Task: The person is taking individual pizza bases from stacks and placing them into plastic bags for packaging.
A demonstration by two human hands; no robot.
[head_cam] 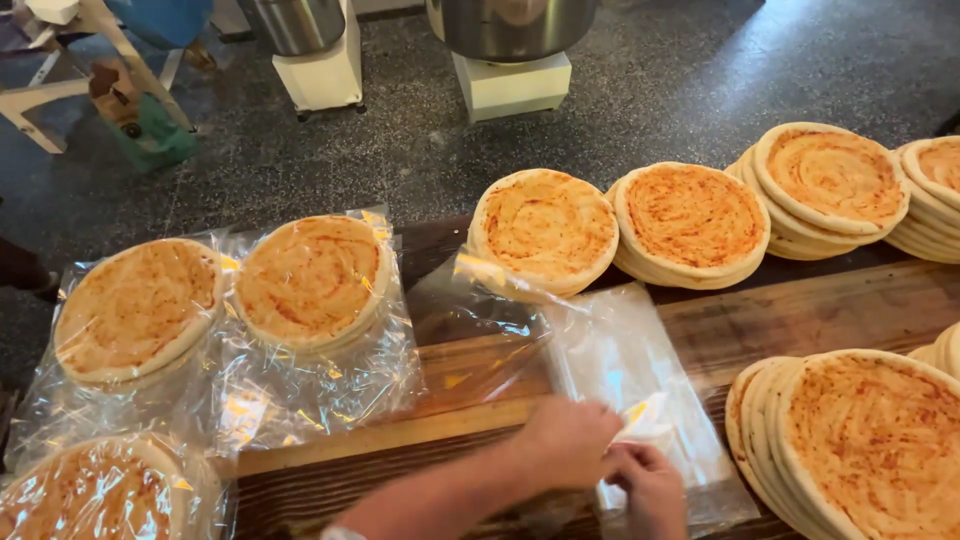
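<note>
My left hand [562, 442] and my right hand [650, 490] meet at the near edge of a pile of clear plastic bags [620, 370] on the wooden table [800, 310]. Both pinch the mouth of the top bag, which lifts in a white fold between the fingers. Beyond the pile, a stack of round flatbreads [545, 228] sits half inside another clear bag. More bare flatbread stacks lie to the right of the pile [860, 440] and along the far edge [692, 222].
Three bagged flatbread stacks lie at the left [135, 305] [312, 280] [90, 495]. Further flatbread piles fill the far right [830, 185]. Past the table, on the speckled floor, stand two steel mixer bowls on white bases [510, 60] and a wooden frame [100, 60].
</note>
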